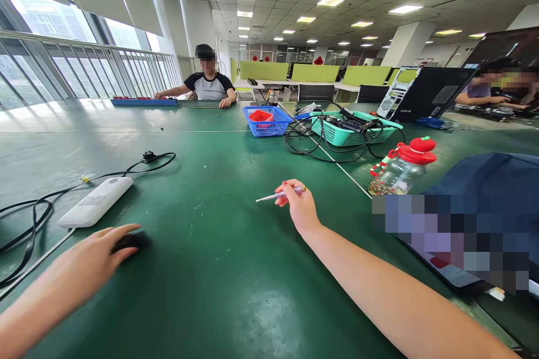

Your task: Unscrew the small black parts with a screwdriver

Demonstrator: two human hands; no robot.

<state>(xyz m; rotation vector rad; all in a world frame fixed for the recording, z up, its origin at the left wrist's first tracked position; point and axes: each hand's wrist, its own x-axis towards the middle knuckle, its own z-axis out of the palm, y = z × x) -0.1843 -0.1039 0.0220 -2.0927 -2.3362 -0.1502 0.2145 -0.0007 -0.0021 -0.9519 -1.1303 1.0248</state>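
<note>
My left hand (99, 249) is curled round a small black computer mouse (137, 241) at the lower left, its fingers partly covering it and its outline slightly blurred. Near the middle of the green table (223, 269), my right hand (300, 205) pinches a slim screwdriver (269, 198) by its clear, purplish handle. The metal shaft of the screwdriver points left, a little above the tabletop. A white power strip (96, 202) lies just beyond my left hand.
Black cable (36, 219) loops at the left. Farther back stand a blue basket (267, 129) and a teal basket (337, 137) with cables. A red-lidded bottle (398, 171) and a dark blue bag (492, 179) are on the right. A person (208, 81) sits across the table.
</note>
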